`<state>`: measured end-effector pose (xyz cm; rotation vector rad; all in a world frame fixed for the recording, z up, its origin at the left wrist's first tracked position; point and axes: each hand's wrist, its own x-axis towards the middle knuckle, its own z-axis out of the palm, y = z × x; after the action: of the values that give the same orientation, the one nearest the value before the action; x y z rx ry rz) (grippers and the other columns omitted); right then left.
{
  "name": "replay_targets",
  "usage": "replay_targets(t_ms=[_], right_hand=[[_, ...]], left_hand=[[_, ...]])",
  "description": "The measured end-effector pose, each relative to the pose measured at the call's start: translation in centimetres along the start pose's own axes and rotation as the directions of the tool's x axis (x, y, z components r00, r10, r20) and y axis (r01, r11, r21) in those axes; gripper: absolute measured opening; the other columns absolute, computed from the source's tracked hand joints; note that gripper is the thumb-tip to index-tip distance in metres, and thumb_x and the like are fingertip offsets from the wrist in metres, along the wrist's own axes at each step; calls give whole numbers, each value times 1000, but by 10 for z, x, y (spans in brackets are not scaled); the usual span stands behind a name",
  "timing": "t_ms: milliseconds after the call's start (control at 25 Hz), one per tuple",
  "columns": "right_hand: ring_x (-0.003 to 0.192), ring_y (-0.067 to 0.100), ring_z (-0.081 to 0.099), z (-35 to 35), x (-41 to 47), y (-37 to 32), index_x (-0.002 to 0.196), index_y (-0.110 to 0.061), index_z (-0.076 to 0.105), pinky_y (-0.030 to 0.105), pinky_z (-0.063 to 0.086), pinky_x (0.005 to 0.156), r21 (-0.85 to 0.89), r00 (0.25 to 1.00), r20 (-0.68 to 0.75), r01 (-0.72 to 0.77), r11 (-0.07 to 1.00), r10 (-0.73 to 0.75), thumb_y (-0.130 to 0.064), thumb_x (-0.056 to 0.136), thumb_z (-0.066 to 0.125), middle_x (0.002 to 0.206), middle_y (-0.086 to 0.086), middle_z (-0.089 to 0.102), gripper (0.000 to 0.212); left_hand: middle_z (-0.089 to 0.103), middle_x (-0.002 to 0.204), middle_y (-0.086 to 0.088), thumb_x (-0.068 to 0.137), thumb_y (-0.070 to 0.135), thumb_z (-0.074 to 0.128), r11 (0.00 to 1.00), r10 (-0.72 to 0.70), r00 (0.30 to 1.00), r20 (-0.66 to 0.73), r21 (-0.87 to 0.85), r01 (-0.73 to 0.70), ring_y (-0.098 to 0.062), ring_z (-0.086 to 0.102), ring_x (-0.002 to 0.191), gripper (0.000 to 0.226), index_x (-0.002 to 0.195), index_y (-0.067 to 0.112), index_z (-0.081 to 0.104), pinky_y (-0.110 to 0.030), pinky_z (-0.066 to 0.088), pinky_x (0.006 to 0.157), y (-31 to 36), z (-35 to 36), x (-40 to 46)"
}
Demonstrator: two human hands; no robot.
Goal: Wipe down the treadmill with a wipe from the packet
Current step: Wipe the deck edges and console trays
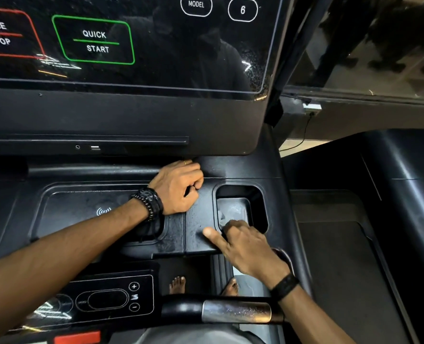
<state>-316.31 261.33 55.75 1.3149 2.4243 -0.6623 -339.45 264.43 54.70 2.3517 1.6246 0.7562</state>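
The left hand [179, 188] sits at the centre of the frame, resting on the black treadmill console [198, 219] with its fingers curled in; whether it holds anything cannot be told. It wears a ring and dark beaded bracelets [149, 201] at the wrist. Lower right of it, the right hand [245, 244] reaches into the cup holder recess [240, 207], thumb stretched out flat on the ledge, fingers bent over a pale wipe [230, 211] that lies on the recess floor; a black band [284, 286] circles that wrist. Left of the hands is a wireless charging tray [81, 209]. Across the top of the frame the glossy screen [156, 45] shows QUICK START in green and PAUSE STOP in red. At the bottom, a handlebar with a metal sensor sleeve [235, 311] crosses, with a speed control panel [111, 297] at lower left and bare feet [178, 284] on the belt below.
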Motion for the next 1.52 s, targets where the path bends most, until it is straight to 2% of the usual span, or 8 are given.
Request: replay_targets(t_ms=[120, 320, 600, 800, 960, 1040, 1160, 1520], right_hand=[[130, 26, 49, -9, 17, 7, 107, -10, 66, 42, 34, 112, 134, 997, 51, -58, 989, 52, -81, 90, 14, 132, 7, 58, 89], [137, 28, 38, -12, 14, 13, 126, -4, 63, 40, 24, 118, -244, 996, 61, -42, 969, 59, -87, 73, -15, 141, 13, 52, 126], [149, 24, 27, -20, 22, 13, 147, -13, 47, 42, 16, 122, -64, 984, 167, -58, 996, 68, -83, 85, 7, 162, 9, 30, 101], [109, 26, 59, -12, 2, 5, 66, -26, 47, 42, 32, 104, -50, 997, 34, -66, 997, 68, -79, 88, 11, 96, 6, 63, 68], [102, 15, 61, -8, -3, 20, 80, -17, 69, 42, 36, 104, 416, 988, -123, -37, 909, 96, -79, 92, 18, 93, -6, 69, 81], [95, 9, 54, -7, -16, 22, 78, -20, 66, 40, 36, 97, 348, 978, -204, 37, 937, 37, -63, 100, 37, 89, -12, 63, 56], [99, 12, 49, 1, -36, 26, 87, -27, 73, 38, 33, 88, 245, 897, -440, 89, 966, 29, -30, 96, 67, 100, -20, 60, 11], [77, 20, 62, 40, -58, 5, 99, -11, 68, 39, 56, 78, 559, 588, -582, -212, 802, 561, -8, 91, 65, 106, 3, 52, 10]], left_hand=[[43, 68, 4, 69, 15, 45, 1000, 5, 1000, 0, 9, -5, -23, 41, 61, 7, 71, 14, 51, -20, 23, 74, 0, 1, 0], [43, 67, 4, 69, 16, 44, 1000, -18, 1000, -2, -11, 18, -21, 40, 61, 6, 70, 14, 50, -9, 23, 78, 0, 1, -1], [43, 68, 5, 68, 16, 44, 1000, 13, 1000, -17, 1, -13, -18, 36, 63, 6, 70, 15, 50, -27, 29, 70, -3, 3, 0], [43, 68, 5, 68, 18, 44, 1000, 18, 999, -36, 1, -17, -13, 29, 66, 7, 70, 15, 50, -34, 39, 67, -3, 4, 0], [41, 68, 7, 69, 17, 43, 1000, 30, 999, -42, 4, -30, -15, 32, 63, 7, 69, 15, 49, -35, 42, 70, -4, 4, -1], [37, 68, 9, 69, 15, 43, 999, 44, 997, -60, -5, -45, -17, 32, 61, 6, 69, 15, 48, -35, 44, 73, -4, 5, -1], [35, 69, 11, 69, 15, 42, 999, 47, 997, -67, -12, -48, -16, 32, 62, 7, 70, 16, 49, -38, 46, 74, -5, 5, 0], [39, 72, 11, 69, 18, 44, 993, 113, 992, -51, 21, -112, -22, 44, 67, 8, 73, 17, 51, -34, 38, 66, -10, 7, -1]])
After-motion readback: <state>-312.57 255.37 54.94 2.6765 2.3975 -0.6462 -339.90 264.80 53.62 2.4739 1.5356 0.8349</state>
